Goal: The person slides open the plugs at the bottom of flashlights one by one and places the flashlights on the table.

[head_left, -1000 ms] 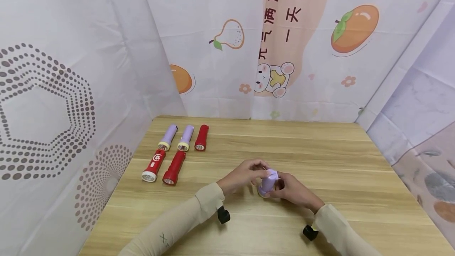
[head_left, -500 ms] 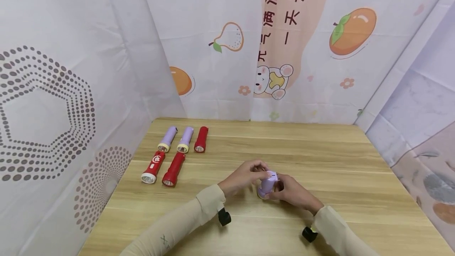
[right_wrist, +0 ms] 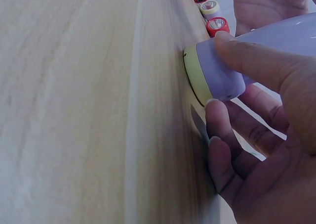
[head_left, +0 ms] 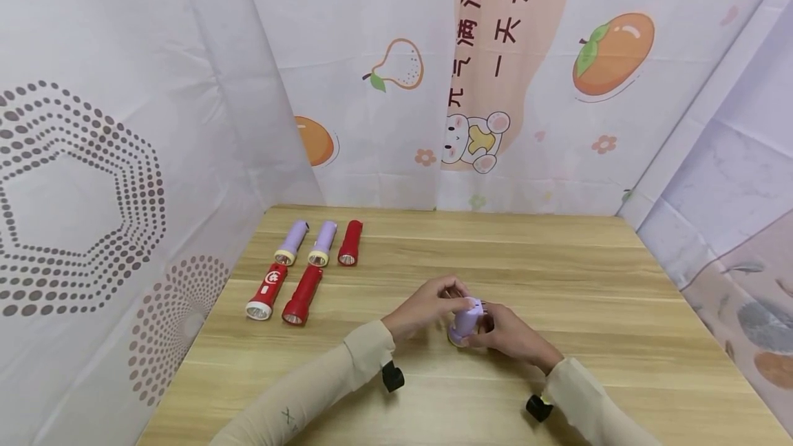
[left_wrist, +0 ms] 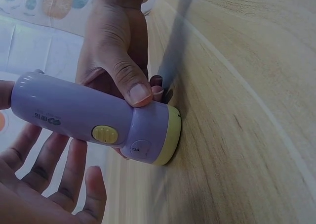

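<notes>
A lilac flashlight (head_left: 467, 321) stands lens end down on the wooden table, tilted slightly, between the two hands. Its pale yellow rim (left_wrist: 171, 137) meets the tabletop, and a yellow switch (left_wrist: 105, 134) shows on its side. The left hand (head_left: 430, 306) has its thumb on the upturned tail end, while its fingers touch the far side of the body. Low down, the right hand (head_left: 515, 339) grips the flashlight's head, thumb (right_wrist: 247, 56) pressed on the near side and fingers behind it, partly hidden.
At the table's left lie two lilac flashlights (head_left: 292, 242) (head_left: 323, 242), a short red one (head_left: 350, 242), a long red one (head_left: 303, 296) and a red one with a white rim (head_left: 268, 292). Printed curtains (head_left: 372, 129) hang behind and at the sides.
</notes>
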`<state>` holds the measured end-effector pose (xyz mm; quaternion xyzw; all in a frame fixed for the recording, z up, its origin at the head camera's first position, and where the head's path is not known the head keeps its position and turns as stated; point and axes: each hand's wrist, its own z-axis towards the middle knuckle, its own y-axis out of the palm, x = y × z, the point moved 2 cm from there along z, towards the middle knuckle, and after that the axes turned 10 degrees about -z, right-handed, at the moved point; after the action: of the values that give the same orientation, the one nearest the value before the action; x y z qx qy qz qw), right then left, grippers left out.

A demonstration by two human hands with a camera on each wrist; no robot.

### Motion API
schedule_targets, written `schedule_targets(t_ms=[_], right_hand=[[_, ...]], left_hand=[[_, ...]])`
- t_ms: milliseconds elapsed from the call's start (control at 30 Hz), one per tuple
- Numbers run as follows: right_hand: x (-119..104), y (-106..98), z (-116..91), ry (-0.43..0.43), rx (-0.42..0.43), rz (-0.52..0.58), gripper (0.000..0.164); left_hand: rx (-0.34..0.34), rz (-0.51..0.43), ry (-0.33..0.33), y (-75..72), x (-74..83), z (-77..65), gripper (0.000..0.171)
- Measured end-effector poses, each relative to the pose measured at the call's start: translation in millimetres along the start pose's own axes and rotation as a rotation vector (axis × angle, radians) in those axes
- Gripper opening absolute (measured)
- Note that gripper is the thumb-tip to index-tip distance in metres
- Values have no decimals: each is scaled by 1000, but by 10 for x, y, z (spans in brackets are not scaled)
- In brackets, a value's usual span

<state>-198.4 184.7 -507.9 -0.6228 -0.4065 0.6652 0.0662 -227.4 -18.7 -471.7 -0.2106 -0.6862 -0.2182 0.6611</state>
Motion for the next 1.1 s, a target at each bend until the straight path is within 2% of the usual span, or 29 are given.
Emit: schedule_targets(t_ms=[300, 467, 833, 1100], right_hand=[[-32, -3, 5, -4, -11, -21, 44], [-52, -5, -5, -11, -17, -26, 42], [-51, 7, -11, -10, -20, 36, 41], [-56, 12, -19, -15, -25, 29, 37]], left_hand=[[-4, 23, 12, 4, 45, -9, 16], [-10, 26, 6, 10, 49, -6, 18], [-6, 34, 2, 15, 54, -16, 20], [-12, 55, -7, 29, 83, -18, 25]])
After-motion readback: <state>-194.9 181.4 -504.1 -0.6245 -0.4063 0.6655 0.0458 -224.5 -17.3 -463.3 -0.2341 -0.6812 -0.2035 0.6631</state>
